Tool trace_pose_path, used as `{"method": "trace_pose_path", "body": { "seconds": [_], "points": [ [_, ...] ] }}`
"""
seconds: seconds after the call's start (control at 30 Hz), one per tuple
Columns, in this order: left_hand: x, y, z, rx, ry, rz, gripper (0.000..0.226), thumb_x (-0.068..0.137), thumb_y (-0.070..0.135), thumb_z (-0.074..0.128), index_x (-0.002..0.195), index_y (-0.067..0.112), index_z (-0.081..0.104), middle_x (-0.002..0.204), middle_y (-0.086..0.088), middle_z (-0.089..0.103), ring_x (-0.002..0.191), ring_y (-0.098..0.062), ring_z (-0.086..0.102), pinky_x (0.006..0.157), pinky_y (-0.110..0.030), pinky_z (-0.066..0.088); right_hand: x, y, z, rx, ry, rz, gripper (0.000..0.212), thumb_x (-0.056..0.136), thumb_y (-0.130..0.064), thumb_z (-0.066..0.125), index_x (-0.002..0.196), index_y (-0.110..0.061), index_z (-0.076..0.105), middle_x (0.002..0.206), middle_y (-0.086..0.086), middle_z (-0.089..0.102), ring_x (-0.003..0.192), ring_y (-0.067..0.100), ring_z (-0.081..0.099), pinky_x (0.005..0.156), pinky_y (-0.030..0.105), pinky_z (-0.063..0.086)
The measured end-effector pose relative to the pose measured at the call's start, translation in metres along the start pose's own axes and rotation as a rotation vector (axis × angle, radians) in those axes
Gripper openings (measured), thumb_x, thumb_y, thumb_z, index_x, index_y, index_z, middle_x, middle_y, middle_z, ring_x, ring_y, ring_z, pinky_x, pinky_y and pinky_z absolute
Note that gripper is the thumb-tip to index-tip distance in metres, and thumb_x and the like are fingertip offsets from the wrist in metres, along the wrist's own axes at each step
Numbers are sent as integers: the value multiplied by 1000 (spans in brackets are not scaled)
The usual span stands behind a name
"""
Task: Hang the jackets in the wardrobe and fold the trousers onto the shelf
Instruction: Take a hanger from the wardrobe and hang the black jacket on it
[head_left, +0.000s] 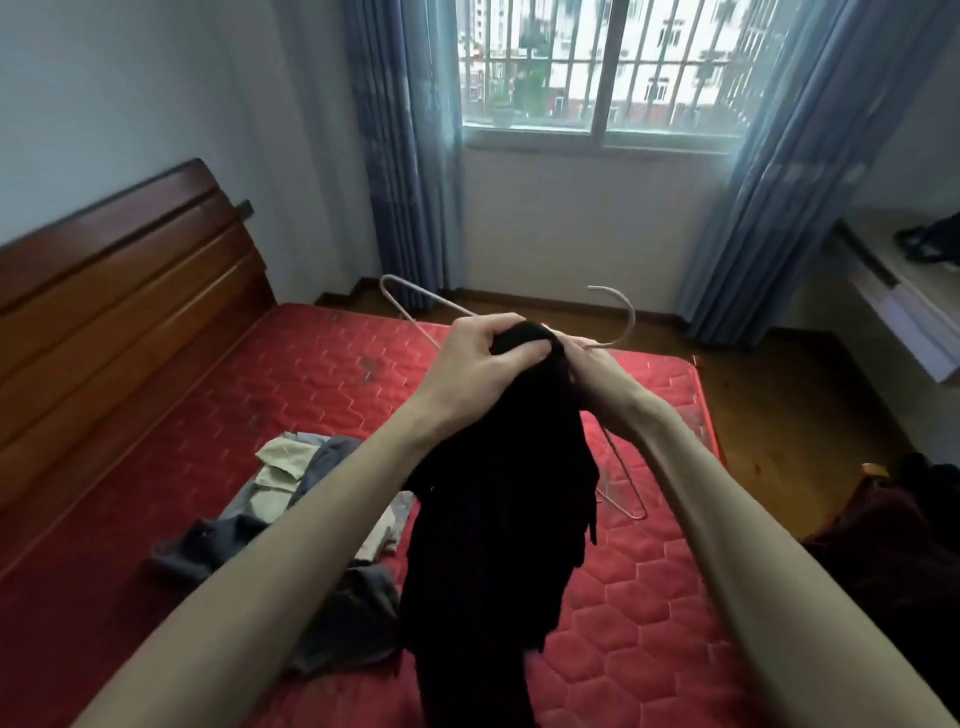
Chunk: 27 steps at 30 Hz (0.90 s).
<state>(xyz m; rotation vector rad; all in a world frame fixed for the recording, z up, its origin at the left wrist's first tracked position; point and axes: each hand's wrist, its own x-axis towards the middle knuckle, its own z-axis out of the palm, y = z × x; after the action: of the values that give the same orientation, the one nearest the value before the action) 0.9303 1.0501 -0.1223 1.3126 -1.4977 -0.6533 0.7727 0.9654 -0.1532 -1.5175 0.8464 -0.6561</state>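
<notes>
Black jacket (498, 493) and hanger (415, 306), gripped by both hands' fingers (511, 358), above red mattress (649, 597).

A red quilted mattress (649, 613) is lying on a bed with a brown wooden headboard (119, 291). Blue curtains (410, 156) are hanging beside a barred window (608, 62). A white shelf (904, 306) is carrying a dark bag (932, 244).

We observed both hands raised over the red mattress (649, 587). The left hand (475, 358) gripped a black garment (498, 499) bunched on a pale wire hanger (621, 317); the right hand (597, 374) held the hanger's neck. Grey and beige clothes (306, 467) lay left.
</notes>
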Motion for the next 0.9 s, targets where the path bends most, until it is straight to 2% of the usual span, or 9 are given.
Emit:
{"method": "trace_pose_path", "body": {
  "seconds": [0.07,0.13,0.3,0.4,0.5,0.6,0.7,0.83,0.9],
  "points": [
    [11,24,-10,-32,26,14,11,94,14,72,100,8,80,96,-8,80,90,-19,75,88,-41,58,3,-26,-4,70,-17,-65,34,106,-45,51,126,-29,73,127,6,73,122,29,67,96,47,49],
    [19,43,-20,-78,45,17,11,94,15,73,99,10,81,94,-6,81,88,-13,74,86,-35,59,3,-45,-6,116,-6,-101,31,106,-43,53,119,-29,77,124,7,74,119,28,67,102,49,47],
    [20,58,-43,-83,23,-94,9,95,20,74,91,15,80,79,3,77,72,-7,70,68,-24,53,6,-72,-4,-56,131,-221,45,102,-46,60,90,-3,61,71,6,52,60,12,50,54,26,35],
    [8,51,-42,-47,-19,-225,27,101,27,64,80,12,72,67,3,69,61,-9,63,57,-24,46,8,-81,-4,-113,183,-279,46,99,-47,65,80,-8,51,73,7,39,64,17,40,57,33,30],
    [-2,31,-38,-318,-288,-423,27,100,26,43,93,15,66,88,-12,60,80,-22,54,74,-36,40,9,-87,1,-116,169,-345,46,101,-42,64,78,-6,46,73,6,31,65,17,32,59,35,27],
    [-19,22,-37,-629,-623,-479,19,102,24,44,103,15,61,92,-1,60,84,-12,56,80,-30,43,7,-88,7,-109,111,-374,49,103,-38,63,78,0,44,71,2,32,65,15,32,61,34,27],
    [-25,22,-31,-723,-730,-468,28,108,15,38,124,12,61,106,0,69,99,-12,65,93,-29,48,0,-90,4,-30,102,-366,41,106,-35,58,76,-8,49,72,7,37,62,12,37,58,28,32],
    [-9,20,-17,-324,-288,-330,36,107,2,36,108,12,71,97,-8,67,81,-16,64,74,-27,53,-13,-100,-13,12,51,-372,42,105,-27,58,64,-19,51,67,2,39,60,11,34,57,26,27],
    [0,13,-10,-9,3,-118,16,101,7,49,101,13,64,94,-5,68,78,-20,66,69,-30,58,-19,-105,-19,-11,39,-377,44,104,-26,58,62,-19,49,65,2,36,60,13,31,57,30,23]
  ]
}}
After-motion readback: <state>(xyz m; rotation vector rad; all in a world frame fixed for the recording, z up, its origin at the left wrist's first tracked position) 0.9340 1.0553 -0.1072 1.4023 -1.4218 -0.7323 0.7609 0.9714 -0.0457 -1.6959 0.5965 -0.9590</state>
